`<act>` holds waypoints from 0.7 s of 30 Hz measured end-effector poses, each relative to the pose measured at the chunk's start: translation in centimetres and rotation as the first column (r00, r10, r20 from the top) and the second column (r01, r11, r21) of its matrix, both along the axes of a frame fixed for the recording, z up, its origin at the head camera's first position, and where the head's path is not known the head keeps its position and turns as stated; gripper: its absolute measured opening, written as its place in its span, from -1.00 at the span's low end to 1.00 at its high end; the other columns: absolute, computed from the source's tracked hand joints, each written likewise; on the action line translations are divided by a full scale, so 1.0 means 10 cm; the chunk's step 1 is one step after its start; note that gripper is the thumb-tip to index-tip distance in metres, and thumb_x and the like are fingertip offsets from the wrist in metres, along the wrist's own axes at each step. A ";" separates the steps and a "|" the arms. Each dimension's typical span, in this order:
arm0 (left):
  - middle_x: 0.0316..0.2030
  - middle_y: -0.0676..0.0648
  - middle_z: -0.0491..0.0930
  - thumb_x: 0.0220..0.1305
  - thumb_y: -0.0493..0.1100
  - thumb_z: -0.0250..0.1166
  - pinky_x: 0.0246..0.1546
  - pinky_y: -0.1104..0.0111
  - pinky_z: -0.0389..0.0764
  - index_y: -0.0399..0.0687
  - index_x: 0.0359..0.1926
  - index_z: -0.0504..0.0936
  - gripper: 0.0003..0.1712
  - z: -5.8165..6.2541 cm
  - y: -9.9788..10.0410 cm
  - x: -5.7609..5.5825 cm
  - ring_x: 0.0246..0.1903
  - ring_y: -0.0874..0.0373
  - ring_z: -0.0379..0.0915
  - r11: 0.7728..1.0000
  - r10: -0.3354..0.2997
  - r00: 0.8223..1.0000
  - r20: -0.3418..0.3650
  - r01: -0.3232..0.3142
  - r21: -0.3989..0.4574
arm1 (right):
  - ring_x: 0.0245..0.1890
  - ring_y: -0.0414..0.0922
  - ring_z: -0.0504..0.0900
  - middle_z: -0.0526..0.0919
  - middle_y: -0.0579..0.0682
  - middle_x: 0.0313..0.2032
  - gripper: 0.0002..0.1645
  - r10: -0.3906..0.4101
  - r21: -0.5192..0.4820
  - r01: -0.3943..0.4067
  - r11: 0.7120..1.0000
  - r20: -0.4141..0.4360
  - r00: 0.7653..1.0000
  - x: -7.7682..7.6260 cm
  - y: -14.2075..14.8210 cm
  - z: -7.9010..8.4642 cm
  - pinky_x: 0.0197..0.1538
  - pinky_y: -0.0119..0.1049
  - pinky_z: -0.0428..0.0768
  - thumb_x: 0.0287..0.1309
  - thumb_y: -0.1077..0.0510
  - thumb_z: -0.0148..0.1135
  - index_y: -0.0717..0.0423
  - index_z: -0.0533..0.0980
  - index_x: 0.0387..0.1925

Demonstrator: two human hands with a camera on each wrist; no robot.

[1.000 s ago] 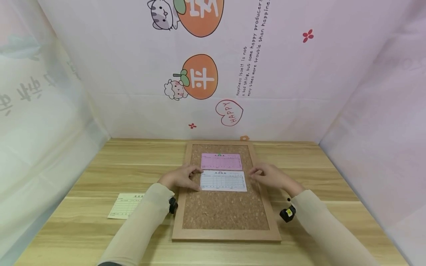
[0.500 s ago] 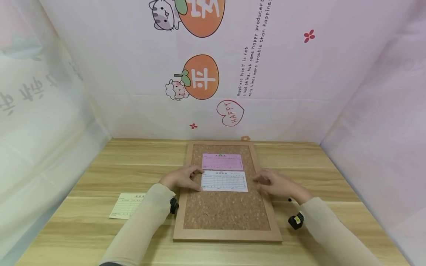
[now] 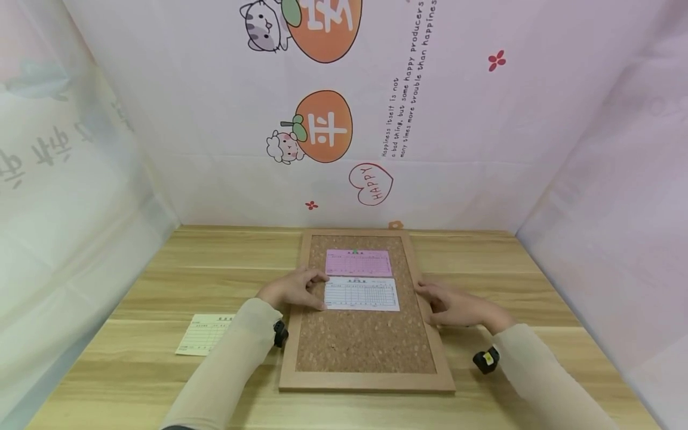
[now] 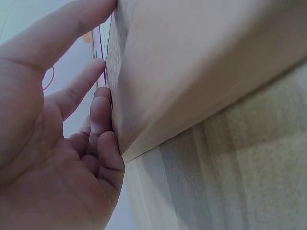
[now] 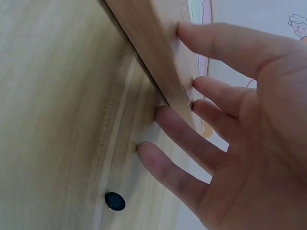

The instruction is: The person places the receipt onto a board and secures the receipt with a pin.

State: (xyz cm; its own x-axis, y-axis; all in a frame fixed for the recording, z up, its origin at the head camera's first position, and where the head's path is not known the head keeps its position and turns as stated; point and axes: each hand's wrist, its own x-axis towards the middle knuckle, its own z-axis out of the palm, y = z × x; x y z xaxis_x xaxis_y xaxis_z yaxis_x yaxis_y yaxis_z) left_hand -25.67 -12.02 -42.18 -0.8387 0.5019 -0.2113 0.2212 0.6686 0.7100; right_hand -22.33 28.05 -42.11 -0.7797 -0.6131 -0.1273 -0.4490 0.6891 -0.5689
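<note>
While the left hand touches the white slip, its print blurs.

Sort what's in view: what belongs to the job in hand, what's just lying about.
Likely in the job:
- corkboard, right hand at its frame
- white slip, left hand at its edge
- pink slip, on the board

Apparently just lying about:
- yellow slip, on the table
- small black round thing

A white ruled slip lies flat before you on a wood-framed corkboard, just nearer than a pink slip.
</note>
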 end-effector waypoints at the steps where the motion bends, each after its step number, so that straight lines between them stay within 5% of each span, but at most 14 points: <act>1: 0.05 -0.11 0.33 0.08 -0.13 0.56 0.14 0.04 0.39 -0.09 0.29 0.48 -0.24 0.00 0.00 0.00 0.08 -0.02 0.26 1.000 0.003 1.000 0.002 -0.003 0.002 | 0.41 0.41 0.06 -0.02 0.42 0.48 -0.14 0.003 -0.001 -0.003 1.000 0.020 1.000 0.00 0.01 0.01 0.32 0.32 0.15 0.31 0.07 0.32 0.37 0.18 0.45; 16: 0.02 -0.17 0.33 0.13 -0.18 0.50 0.05 0.13 0.39 -0.24 0.33 0.42 -0.24 0.02 -0.05 0.01 -0.01 -0.02 0.23 0.999 -0.051 0.999 -0.016 0.051 0.013 | 0.46 0.39 -0.12 -0.10 0.37 0.51 -0.03 0.013 0.009 -0.014 1.000 0.101 0.995 -0.02 0.03 0.05 0.35 0.36 0.01 0.30 -0.04 0.33 0.33 0.10 0.50; 21: 0.14 -0.18 0.38 0.16 -0.14 0.49 0.16 0.08 0.40 -0.24 0.37 0.39 -0.20 0.05 -0.08 0.02 0.10 -0.05 0.29 0.997 -0.069 0.998 -0.008 0.069 0.039 | 0.47 0.37 -0.13 -0.12 0.34 0.52 -0.02 0.003 0.018 -0.005 1.000 0.112 0.994 -0.01 0.05 0.04 0.36 0.34 0.01 0.31 -0.06 0.32 0.29 0.08 0.52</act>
State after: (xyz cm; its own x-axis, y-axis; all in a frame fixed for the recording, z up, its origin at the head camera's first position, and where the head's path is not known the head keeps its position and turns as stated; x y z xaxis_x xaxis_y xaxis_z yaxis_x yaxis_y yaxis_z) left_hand -25.43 -12.84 -41.69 -0.8032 0.5663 -0.1851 0.2703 0.6232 0.7339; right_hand -22.46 28.54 -41.71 -0.7572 -0.6132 -0.2251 -0.3861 0.6982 -0.6029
